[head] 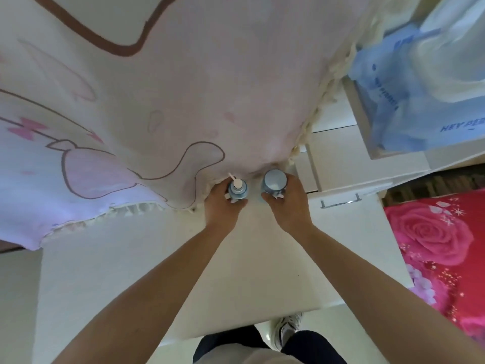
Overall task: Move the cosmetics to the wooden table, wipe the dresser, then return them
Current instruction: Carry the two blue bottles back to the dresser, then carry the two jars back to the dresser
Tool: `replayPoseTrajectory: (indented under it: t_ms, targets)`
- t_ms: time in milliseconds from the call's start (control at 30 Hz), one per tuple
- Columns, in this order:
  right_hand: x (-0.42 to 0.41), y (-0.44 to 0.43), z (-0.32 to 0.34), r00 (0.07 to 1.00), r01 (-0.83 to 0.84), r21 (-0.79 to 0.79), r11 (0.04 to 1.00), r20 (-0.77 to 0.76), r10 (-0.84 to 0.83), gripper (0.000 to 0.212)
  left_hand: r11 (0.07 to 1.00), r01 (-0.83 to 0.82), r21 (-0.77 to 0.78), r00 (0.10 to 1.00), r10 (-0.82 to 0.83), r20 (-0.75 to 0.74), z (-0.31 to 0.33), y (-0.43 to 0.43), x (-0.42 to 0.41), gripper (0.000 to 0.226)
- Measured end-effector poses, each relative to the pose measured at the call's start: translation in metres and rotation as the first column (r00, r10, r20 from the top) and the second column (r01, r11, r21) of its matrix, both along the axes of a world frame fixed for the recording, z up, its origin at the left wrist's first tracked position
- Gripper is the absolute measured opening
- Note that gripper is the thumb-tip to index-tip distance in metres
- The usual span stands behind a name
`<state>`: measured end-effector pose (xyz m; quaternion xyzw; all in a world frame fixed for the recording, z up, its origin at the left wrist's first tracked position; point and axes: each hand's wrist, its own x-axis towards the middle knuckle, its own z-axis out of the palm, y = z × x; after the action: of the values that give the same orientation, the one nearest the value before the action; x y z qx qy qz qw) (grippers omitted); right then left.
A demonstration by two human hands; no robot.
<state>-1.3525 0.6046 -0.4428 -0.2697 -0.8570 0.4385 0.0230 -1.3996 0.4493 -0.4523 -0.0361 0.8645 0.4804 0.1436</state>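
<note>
Two light blue cosmetic bottles stand at the back of the white dresser top [236, 264], right against a hanging pink cartoon-print cloth [162, 101]. My left hand [221, 203] grips the pump bottle [237, 190], which has a white pump head. My right hand [287, 203] grips the capped bottle [274, 181], whose round blue cap faces the camera. Fingers of both hands curl round the bottle bodies. The bottles' bases are hidden by my hands.
White drawers with a metal handle [341, 202] sit to the right. Above them an open compartment holds blue plastic bags [393, 101]. A red rose-print bedcover [441, 248] lies at the right. My shoe [287, 329] shows below the dresser's front edge.
</note>
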Motion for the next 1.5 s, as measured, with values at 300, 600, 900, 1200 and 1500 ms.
replayPoseTrajectory:
  t_ms: [300,600,900,1200,1500]
  targets:
    - [-0.013,0.003,-0.004,0.998,-0.057,0.041,0.998,-0.003,0.058,0.059,0.999,0.035,0.026,0.999,-0.034,-0.038,-0.01,0.016,-0.007,0.052]
    - [0.016,0.014,0.026,0.969,-0.229,0.106,0.968,0.125,0.215,0.081,0.917,0.117,-0.382,0.978,-0.174,-0.119,0.015,-0.007,0.03,0.066]
    - [0.08,0.04,0.052,0.757,-0.564,0.532,0.631,0.028,0.653,0.057,0.762,-0.138,-0.633,0.94,-0.101,-0.327,0.082,-0.05,0.14,0.062]
    - [0.129,-0.084,0.091,0.456,-0.667,0.553,0.5,-0.228,0.86,0.066,0.526,-0.454,-0.719,0.886,0.185,-0.424,0.164,-0.135,0.306,0.068]
    - [0.227,-0.286,0.164,0.031,-0.759,0.612,0.221,-0.304,0.952,0.07,0.175,-0.721,-0.671,0.655,0.488,-0.577,0.231,-0.263,0.488,0.064]
